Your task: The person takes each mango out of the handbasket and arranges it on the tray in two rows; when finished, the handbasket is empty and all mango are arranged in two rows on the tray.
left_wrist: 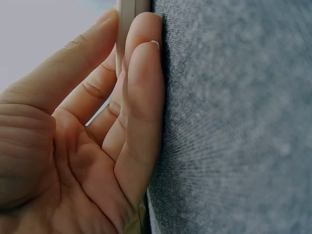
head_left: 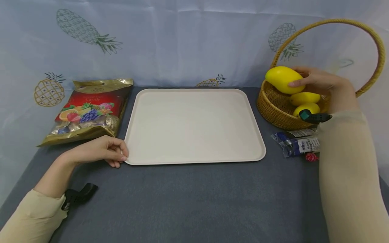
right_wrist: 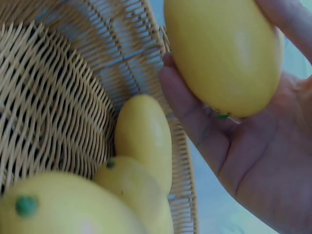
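Note:
My right hand [head_left: 322,80] holds a large yellow mango [head_left: 281,79] just above the left side of a wicker basket [head_left: 273,113]. In the right wrist view, the mango's green stem end points down toward the palm, with fingers and thumb on either side. Smaller yellow fruits [right_wrist: 144,136] lie inside the basket, low against its wall. At the near left corner of a cream tray [head_left: 194,126], my left hand [head_left: 106,150] pinches the rim, the thumb on one face and the fingers beneath. The tray lies flat and bears nothing.
A red and gold candy bag [head_left: 91,113] lies left of the tray, behind the left hand. Blue-and-clear snack packets [head_left: 304,145] and a small red wrapped candy [head_left: 311,157] lie before the basket. The basket's tall handle [head_left: 380,50] arches over the right forearm's side.

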A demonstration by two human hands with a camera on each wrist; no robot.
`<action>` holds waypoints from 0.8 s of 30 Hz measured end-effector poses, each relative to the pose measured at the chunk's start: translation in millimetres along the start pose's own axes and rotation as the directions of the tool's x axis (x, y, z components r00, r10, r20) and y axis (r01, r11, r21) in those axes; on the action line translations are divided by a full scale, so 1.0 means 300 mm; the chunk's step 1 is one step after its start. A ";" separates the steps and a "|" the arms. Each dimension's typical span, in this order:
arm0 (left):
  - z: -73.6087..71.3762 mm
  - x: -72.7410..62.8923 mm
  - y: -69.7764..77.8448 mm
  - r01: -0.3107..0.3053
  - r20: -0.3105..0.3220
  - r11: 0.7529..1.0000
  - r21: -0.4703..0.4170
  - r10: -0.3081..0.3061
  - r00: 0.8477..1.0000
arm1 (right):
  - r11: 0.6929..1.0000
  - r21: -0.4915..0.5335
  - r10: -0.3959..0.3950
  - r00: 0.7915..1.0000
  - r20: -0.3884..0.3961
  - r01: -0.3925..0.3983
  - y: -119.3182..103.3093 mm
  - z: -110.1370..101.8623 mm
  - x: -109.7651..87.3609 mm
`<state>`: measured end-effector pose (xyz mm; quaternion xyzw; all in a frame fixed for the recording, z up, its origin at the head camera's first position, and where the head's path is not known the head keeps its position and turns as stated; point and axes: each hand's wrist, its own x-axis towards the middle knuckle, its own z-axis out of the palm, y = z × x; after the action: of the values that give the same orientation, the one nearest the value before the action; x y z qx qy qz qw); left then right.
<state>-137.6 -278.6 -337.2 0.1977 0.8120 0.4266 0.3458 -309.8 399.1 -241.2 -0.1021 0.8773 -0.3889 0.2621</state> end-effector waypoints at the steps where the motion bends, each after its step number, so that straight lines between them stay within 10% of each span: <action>1: 0.000 0.001 0.000 0.006 -0.001 1.000 -0.003 -0.006 1.000 | 1.000 0.008 -0.012 1.000 -0.006 0.012 -0.008 0.006 -0.001; 13: -0.010 0.014 -0.003 0.004 0.024 1.000 -0.019 -0.003 1.000 | 0.977 0.049 -0.203 0.977 -0.071 0.207 -0.145 0.109 0.028; 24: -0.021 0.025 0.013 0.018 0.083 1.000 -0.011 -0.017 0.996 | 0.990 0.049 -0.130 0.991 -0.030 0.131 -0.234 0.222 0.090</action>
<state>-147.2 -275.2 -334.5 0.2061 0.7960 0.4198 0.3841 -298.3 299.4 -237.1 -0.1475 0.8618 -0.4289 0.2269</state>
